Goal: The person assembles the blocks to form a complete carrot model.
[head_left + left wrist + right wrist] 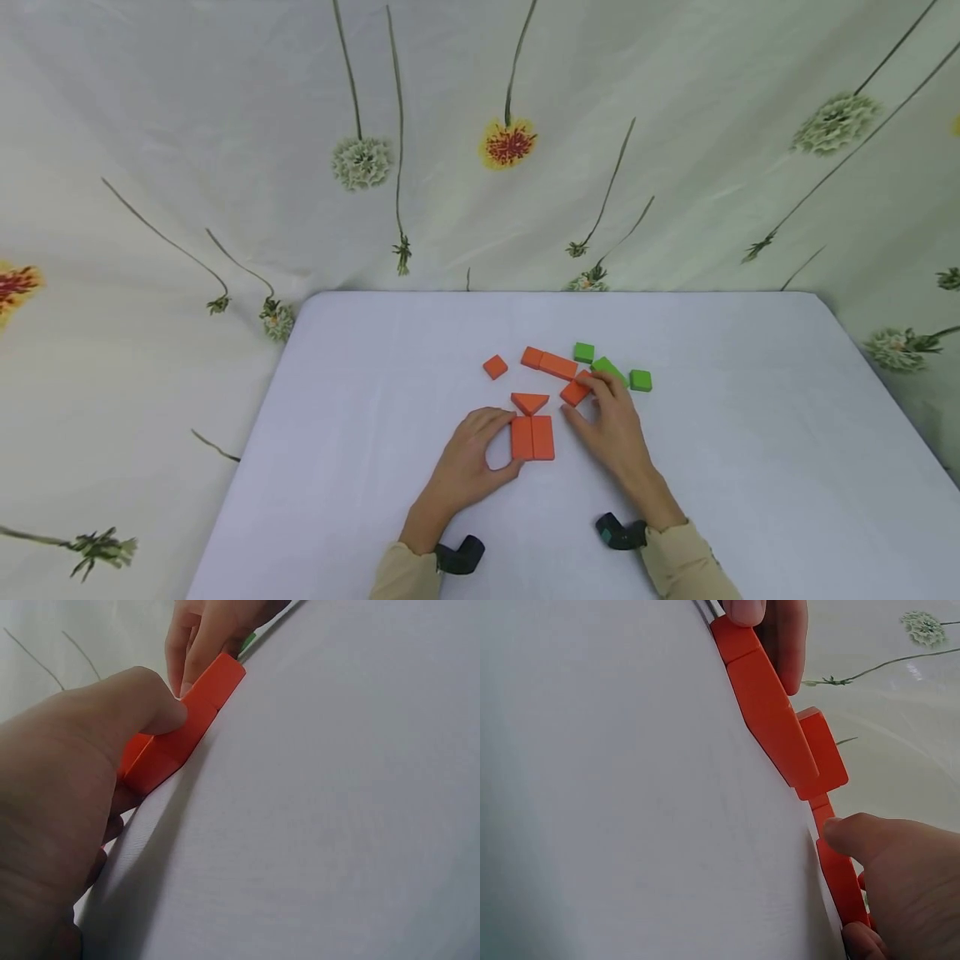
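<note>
Two orange rectangular blocks (pixel 543 437) lie side by side on the table. My left hand (pixel 472 458) holds their left side, its thumb at the near edge and its fingers at the far edge. In the left wrist view the thumb presses the orange side. Just beyond the pair, an orange triangular block (pixel 529 403) points its tip toward me. Farther right, my right hand (pixel 611 421) has its thumb and fingers curled about a small orange block (pixel 573 393). Its fingers partly cover that block and a green block (pixel 609 367) behind it.
An orange bar (pixel 558 367) and a smaller orange block (pixel 532 357) lie end to end behind the triangle. Another orange block (pixel 495 367) sits apart to their left. Green square blocks (pixel 583 352) (pixel 641 381) flank the partly covered green one. A flower-patterned cloth (pixel 450 208) hangs behind the white table (pixel 750 467).
</note>
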Demonstrator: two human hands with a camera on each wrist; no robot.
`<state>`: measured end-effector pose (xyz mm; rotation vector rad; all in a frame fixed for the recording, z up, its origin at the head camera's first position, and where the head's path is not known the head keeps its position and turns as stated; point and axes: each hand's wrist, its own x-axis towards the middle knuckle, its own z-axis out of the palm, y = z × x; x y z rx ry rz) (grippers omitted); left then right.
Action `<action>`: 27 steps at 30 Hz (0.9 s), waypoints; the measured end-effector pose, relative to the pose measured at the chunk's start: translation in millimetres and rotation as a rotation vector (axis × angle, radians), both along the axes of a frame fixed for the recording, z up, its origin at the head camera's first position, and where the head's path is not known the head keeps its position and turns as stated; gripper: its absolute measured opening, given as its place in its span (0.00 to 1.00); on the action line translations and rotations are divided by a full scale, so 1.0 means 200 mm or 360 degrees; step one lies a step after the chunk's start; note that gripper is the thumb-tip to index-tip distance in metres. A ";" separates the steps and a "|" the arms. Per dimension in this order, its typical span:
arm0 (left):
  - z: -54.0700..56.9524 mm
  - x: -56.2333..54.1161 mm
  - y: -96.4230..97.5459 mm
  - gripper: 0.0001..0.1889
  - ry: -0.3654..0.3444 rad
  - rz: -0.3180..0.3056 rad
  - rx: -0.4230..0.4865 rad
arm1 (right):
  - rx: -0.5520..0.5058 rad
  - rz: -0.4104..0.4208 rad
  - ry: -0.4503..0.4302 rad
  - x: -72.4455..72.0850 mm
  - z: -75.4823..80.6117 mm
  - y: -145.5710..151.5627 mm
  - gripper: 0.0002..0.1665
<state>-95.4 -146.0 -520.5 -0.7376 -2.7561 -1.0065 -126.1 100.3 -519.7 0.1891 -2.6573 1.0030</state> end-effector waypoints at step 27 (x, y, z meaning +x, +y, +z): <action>0.02 0.01 0.00 0.30 -0.0027 0.0009 0.0001 | -0.0026 0.0368 -0.0238 0.02 0.06 0.14 0.36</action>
